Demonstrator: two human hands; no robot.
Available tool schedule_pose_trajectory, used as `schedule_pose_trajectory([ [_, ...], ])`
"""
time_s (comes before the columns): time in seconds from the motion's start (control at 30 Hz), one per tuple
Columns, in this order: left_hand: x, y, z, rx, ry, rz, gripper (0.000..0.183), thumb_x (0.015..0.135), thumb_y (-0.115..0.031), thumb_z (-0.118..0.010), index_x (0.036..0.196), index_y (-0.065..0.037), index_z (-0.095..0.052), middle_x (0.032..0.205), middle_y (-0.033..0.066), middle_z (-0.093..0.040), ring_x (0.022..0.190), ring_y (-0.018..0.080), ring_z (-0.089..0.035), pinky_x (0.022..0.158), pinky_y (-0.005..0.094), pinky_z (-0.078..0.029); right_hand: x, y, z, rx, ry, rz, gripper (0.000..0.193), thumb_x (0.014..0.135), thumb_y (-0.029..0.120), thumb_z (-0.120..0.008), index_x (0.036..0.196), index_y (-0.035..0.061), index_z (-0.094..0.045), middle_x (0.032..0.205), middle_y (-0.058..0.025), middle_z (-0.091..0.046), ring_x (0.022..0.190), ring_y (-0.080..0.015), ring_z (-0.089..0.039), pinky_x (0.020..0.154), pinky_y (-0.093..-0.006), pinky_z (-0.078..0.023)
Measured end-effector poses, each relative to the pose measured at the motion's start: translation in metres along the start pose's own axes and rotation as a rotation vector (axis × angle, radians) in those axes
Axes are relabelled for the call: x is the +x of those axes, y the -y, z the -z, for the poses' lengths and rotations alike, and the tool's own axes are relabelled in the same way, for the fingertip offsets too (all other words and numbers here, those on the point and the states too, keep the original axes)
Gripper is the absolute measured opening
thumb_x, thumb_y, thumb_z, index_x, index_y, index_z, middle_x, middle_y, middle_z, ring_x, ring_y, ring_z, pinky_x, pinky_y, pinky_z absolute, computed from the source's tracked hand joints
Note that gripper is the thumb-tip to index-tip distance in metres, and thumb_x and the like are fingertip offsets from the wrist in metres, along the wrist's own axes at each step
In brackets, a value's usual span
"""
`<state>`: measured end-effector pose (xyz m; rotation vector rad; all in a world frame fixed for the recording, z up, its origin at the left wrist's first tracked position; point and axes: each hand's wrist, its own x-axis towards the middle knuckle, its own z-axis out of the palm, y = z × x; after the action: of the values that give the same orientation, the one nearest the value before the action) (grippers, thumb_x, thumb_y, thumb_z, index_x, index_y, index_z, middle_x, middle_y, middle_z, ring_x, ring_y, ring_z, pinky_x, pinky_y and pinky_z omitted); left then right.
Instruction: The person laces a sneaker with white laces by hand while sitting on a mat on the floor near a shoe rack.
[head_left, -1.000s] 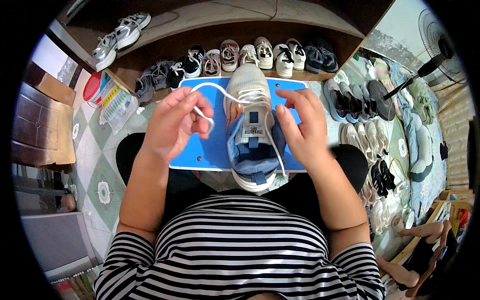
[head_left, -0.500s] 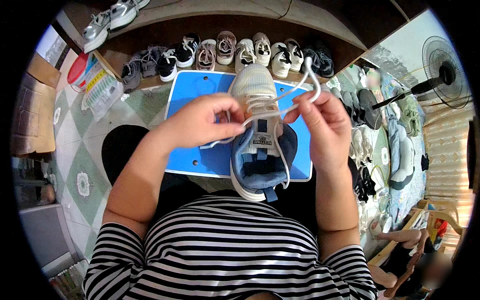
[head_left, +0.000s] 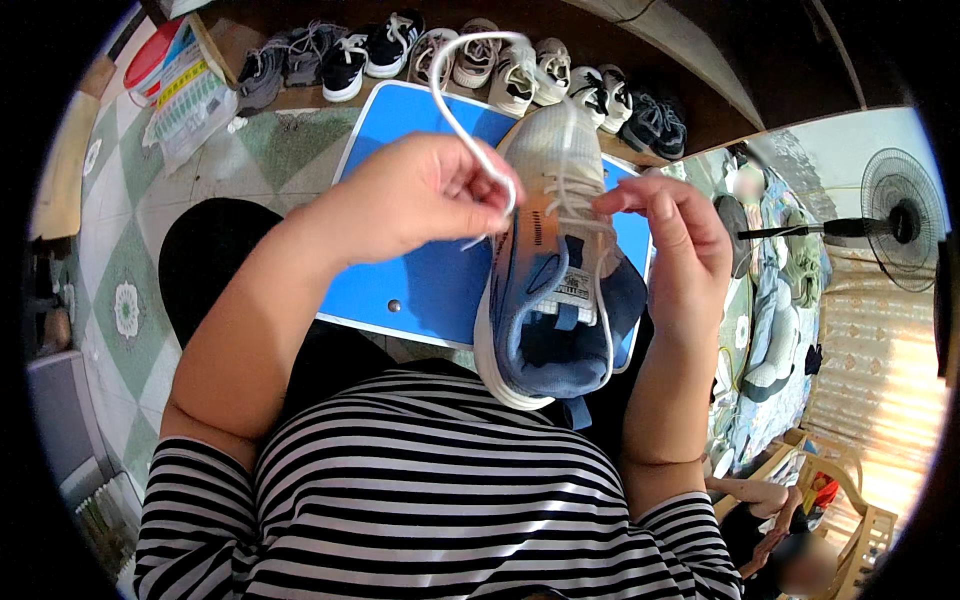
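A light beige and blue sneaker (head_left: 555, 160) stands with its toe away from me and its dark blue collar toward me. Closed in a pinch, my left hand (head_left: 430, 195) has hold of a white shoelace (head_left: 438, 90), whose free length loops up above the hand. At the right edge of the lacing my right hand (head_left: 675, 225) touches the shoe with its fingertips, thumb held apart. Crossed laces (head_left: 570, 190) run over the tongue; a lace hangs along the collar's right side. Under the shoe lies a blue board (head_left: 400, 290) with a white edge.
Several pairs of shoes (head_left: 395, 45) line the far side beneath a dark wooden cabinet (head_left: 740, 60). At far left are a red-rimmed bucket (head_left: 155, 65) and a plastic bag (head_left: 190, 120). A standing fan (head_left: 900, 220), more shoes and a seated person (head_left: 770, 530) are on the right.
My left hand has drawn the white lace up and left, away from the shoe. My right hand no longer holds the lace loop and is at the lacing's right edge. The view has shifted.
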<state>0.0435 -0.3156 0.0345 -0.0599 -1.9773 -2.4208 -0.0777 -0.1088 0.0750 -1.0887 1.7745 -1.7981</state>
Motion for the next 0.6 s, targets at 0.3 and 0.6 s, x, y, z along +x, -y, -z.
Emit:
schedule_pose_trajectory([
  [0.3,0.006,0.001,-0.015,-0.145,-0.205,-0.121,0.011,0.088,-0.011,-0.061,0.095,-0.005,-0.055,0.084,0.0035,-0.060,0.070,0.0107,-0.060,0.059,0.0221,-0.049,-0.014,0.006,-0.019,-0.856,0.221,0.160,0.044,0.063,0.029,-0.079,0.093,0.0004,-0.066,0.124,-0.0220,-0.052,0.113,-0.0392,-0.048,0.096,-0.0435,-0.039],
  [0.6,0.013,0.015,-0.034,0.003,-0.302,-0.229,0.014,0.083,0.003,-0.063,0.093,-0.003,-0.055,0.085,0.0045,-0.061,0.075,0.0117,-0.062,0.067,0.0247,-0.052,-0.018,-0.002,-0.014,-0.706,0.272,0.077,0.045,0.062,0.015,-0.075,0.103,0.0009,-0.064,0.129,-0.0204,-0.048,0.123,-0.0408,-0.040,0.101,-0.0454,-0.035],
])
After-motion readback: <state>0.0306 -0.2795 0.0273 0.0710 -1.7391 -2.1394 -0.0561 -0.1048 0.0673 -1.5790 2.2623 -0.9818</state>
